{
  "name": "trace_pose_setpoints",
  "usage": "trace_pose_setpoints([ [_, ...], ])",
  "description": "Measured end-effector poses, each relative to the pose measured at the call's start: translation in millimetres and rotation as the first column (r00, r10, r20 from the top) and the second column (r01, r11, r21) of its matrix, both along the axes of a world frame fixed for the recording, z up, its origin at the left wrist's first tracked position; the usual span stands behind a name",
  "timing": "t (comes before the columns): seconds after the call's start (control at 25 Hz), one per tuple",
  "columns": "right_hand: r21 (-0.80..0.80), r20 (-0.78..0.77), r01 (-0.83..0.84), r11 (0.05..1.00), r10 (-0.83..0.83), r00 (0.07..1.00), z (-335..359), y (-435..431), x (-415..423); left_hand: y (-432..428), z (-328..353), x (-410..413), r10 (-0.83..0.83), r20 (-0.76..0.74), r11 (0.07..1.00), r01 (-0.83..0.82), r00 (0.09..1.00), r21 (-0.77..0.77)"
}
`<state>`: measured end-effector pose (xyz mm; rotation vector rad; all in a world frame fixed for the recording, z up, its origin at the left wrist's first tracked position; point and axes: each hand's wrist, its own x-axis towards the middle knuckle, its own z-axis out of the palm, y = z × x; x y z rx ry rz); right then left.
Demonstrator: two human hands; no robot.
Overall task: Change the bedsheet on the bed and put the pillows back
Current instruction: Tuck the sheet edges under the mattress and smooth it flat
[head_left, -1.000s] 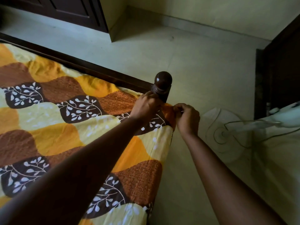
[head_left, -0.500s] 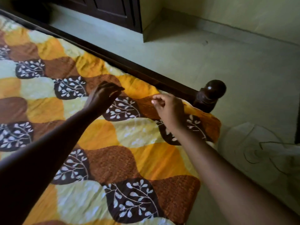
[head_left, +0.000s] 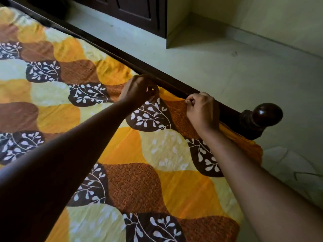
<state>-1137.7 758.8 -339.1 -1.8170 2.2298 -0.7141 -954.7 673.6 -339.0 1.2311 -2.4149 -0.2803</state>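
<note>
A bedsheet [head_left: 122, 154] with orange, yellow and brown wavy patches and white leaf prints covers the bed. It runs up to the dark wooden footboard rail [head_left: 132, 60]. My left hand [head_left: 139, 89] pinches the sheet's edge against the rail. My right hand [head_left: 201, 109] grips the same edge a little further right, close to the round bedpost knob [head_left: 267, 114]. A bunched orange corner of the sheet lies beside the post. No pillows are in view.
Pale tiled floor [head_left: 227, 67] lies beyond the rail. A dark wooden wardrobe [head_left: 136, 13] stands at the back, with a wall corner [head_left: 178, 28] next to it. A white fan base [head_left: 293, 170] sits on the floor at the right.
Both hands left the corner by the bedpost, hovered over the sheet, and now hold its edge along the rail. The view has shifted left, so the post sits further right.
</note>
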Motion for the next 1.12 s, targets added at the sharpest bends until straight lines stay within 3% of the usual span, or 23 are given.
trace_pose_setpoints([
  [0.16, 0.078, -0.007, 0.008, 0.997, -0.008, 1.000, -8, 7, 2, 24, -22, -12, 0.231, -0.198, 0.973, -0.227, 0.952, 0.041],
  [0.28, -0.055, 0.030, -0.005, 0.998, 0.007, 1.000, -8, 32, 2, 45, -27, -13, 0.150, -0.235, 0.988, -0.136, 0.960, 0.075],
  [0.36, -0.077, 0.018, -0.002, 0.997, 0.004, 1.000, -13, 50, -4, 56, -28, -15, -0.069, -0.105, 0.996, 0.074, 0.992, 0.050],
  [0.44, 0.157, -0.001, -0.015, 0.988, 0.015, 1.000, -18, 64, -11, 61, -25, -22, -0.181, 0.107, 0.977, 0.166, 0.978, 0.132],
  [0.6, 0.426, -0.021, -0.057, 0.903, 0.073, 0.997, -20, 55, -22, 45, -18, -55, -0.212, 0.377, 0.945, 0.090, 0.902, 0.314],
  [0.72, 0.469, 0.159, -0.117, 0.876, 0.047, 0.986, -3, 46, -26, 40, -10, -73, -0.176, 0.532, 0.949, 0.000, 0.828, 0.315],
  [0.8, 0.356, 0.261, -0.115, 0.927, 0.020, 0.965, 10, 55, -29, 51, -4, -75, -0.101, 0.456, 0.964, -0.026, 0.884, 0.263],
  [0.88, 0.238, 0.227, -0.143, 0.961, 0.089, 0.970, 18, 79, -28, 87, 3, -66, 0.030, 0.164, 0.969, -0.069, 0.986, 0.237],
  [0.92, 0.203, 0.224, -0.199, 0.959, 0.152, 0.963, 19, 92, -25, 115, 7, -58, 0.107, 0.021, 0.968, -0.109, 0.994, 0.228],
  [1.0, 0.214, 0.231, -0.405, 0.889, 0.356, 0.905, 13, 108, -18, 183, 4, -38, 0.306, -0.117, 0.927, -0.268, 0.945, 0.263],
  [1.12, 0.345, 0.026, -0.659, 0.668, 0.695, 0.718, -10, 104, -5, 306, -22, -5, 0.596, 0.009, 0.740, -0.553, 0.803, 0.383],
])
